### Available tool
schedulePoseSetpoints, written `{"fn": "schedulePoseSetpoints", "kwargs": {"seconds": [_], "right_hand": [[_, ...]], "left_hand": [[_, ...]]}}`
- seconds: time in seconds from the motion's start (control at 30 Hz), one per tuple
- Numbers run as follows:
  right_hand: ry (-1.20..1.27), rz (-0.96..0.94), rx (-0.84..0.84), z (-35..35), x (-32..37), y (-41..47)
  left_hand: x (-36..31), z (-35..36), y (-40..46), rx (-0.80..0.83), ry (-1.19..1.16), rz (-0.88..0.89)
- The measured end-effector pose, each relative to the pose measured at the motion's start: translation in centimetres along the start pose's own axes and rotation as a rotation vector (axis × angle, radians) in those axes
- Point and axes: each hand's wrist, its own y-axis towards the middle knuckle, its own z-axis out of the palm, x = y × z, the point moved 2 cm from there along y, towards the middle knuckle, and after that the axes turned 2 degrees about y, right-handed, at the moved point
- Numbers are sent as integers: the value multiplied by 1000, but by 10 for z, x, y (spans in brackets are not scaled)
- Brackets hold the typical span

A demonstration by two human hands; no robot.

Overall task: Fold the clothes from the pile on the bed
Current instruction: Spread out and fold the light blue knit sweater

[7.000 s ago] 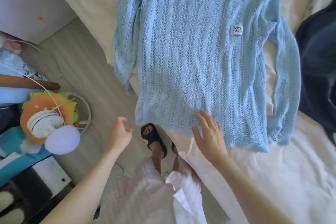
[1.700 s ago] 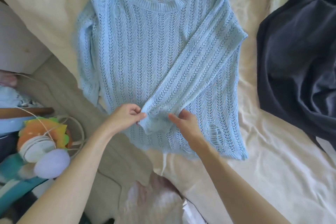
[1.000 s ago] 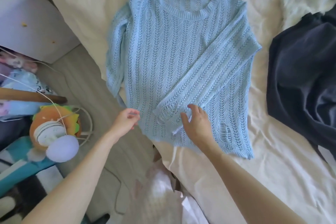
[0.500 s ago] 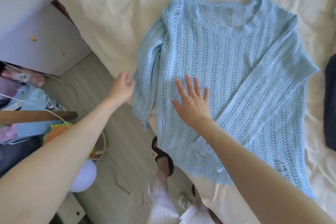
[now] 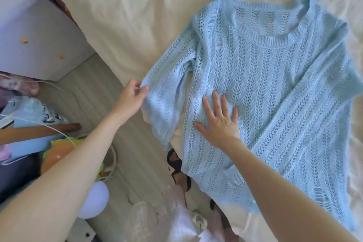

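sweater (image 5: 265,88): 1 | hands (image 5: 220,122): 2 | bed (image 5: 137,15): 1 | sandal (image 5: 177,169): 1

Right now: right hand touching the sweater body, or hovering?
Touching. The head view shows the right hand lying palm-down with fingers spread flat on the blue sweater, no gap visible beneath it.

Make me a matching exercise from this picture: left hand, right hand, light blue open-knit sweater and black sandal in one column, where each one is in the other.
1. left hand
2. right hand
3. light blue open-knit sweater
4. black sandal

A. spread on the cream bed sheet
B. on the floor by the bed edge
C. pressing flat on the sweater's body
D. pinching the sleeve edge

Pairs: 1-D, 2-C, 3-A, 4-B
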Motion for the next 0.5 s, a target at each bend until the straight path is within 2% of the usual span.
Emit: {"fn": "schedulePoseSetpoints", "kwargs": {"seconds": [0.13, 0.23, 0.37, 0.43, 0.5], "right_hand": [[-9, 7, 26, -5, 3, -1], [159, -28, 30, -20, 3, -7], [963, 98, -92, -59, -7, -39], [1262, 172, -109, -71, -20, -67], [1525, 252, -114, -73, -40, -96]], "left_hand": [[-7, -53, -11, -277, 202, 117], [-39, -74, -27, -347, 201, 204], [-111, -57, -65, -297, 136, 330], [-149, -32, -94, -250, 88, 423], [-180, 8, -126, -125, 85, 525]]}}
